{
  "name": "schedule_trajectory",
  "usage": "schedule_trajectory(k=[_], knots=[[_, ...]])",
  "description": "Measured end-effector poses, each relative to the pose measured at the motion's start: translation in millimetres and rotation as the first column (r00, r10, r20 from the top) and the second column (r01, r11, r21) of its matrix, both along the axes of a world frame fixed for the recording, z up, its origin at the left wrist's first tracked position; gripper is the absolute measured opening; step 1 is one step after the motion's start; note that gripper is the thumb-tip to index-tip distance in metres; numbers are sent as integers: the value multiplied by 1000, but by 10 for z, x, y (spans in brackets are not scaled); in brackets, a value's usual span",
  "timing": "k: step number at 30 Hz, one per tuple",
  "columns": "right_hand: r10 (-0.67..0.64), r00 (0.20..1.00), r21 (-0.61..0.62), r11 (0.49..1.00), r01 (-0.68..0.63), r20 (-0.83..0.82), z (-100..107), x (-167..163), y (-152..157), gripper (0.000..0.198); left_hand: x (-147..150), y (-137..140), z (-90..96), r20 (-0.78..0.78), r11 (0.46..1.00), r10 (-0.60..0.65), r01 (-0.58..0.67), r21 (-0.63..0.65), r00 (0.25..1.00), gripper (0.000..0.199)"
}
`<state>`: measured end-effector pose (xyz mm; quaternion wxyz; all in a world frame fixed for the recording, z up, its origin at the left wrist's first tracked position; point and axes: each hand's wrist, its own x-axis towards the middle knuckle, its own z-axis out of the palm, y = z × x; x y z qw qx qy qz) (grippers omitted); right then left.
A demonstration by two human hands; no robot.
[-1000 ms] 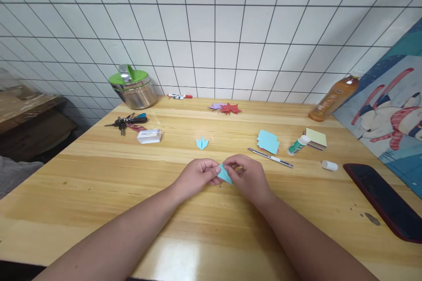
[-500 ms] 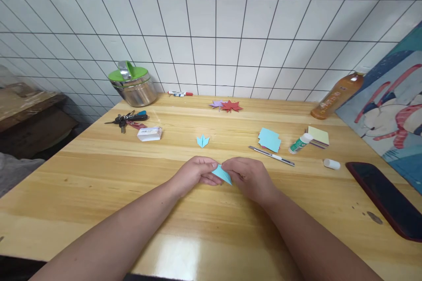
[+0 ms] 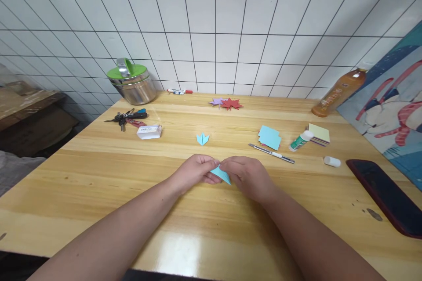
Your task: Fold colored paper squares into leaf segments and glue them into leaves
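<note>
Between my hands is a folded light-blue paper [image 3: 222, 174], its pointed corner toward me. My left hand [image 3: 199, 168] is closed on its left side, thumb on top and fingers underneath. My right hand [image 3: 246, 175] pinches the upper right edge, and its fingers hide part of the fold. Just beyond them a small folded blue paper piece [image 3: 202, 139] with several points lies on the table. Off to the right are a stack of blue paper squares [image 3: 269, 137] and a slim craft knife [image 3: 271, 153].
A glue stick [image 3: 300, 141], its white cap [image 3: 332, 161], a paper pad [image 3: 318, 134], a phone [image 3: 389, 197] and a tea bottle [image 3: 339, 90] stand or lie right. Paper leaves [image 3: 231, 104] and a marker [image 3: 180, 91] lie behind; keys [image 3: 127, 117], a small box [image 3: 149, 131] and a steel pot [image 3: 133, 85] are left.
Both hands keep hold of the blue paper and have shifted only slightly, the right fingers moving a little left over its upper edge. The camera view has tilted a little.
</note>
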<state>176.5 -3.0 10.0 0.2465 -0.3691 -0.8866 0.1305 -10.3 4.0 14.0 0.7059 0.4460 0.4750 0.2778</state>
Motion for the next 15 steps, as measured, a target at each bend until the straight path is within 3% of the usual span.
schedule_trajectory(k=[5, 8, 11, 13, 15], knots=[[51, 998, -81, 995, -52, -22, 68, 6, 0, 31, 2, 7, -14, -38, 998, 21, -19, 64, 999, 33], [-69, 974, -176, 984, 30, -217, 79, -9, 4, 26, -10, 22, -25, -115, 977, 28, -2, 215, 993, 32], [-263, 896, -430, 898, 91, -359, 56, -54, 9, 23, -14, 24, -34, -252, 917, 34, 70, 392, 967, 31], [-323, 879, -578, 813, 69, -350, 37, -92, 11, 23, -7, 13, -37, -325, 877, 45, 118, 466, 945, 32], [-366, 872, -646, 759, 78, -324, 22, -122, 15, 21, 1, -1, -37, -384, 842, 57, 163, 515, 922, 33]])
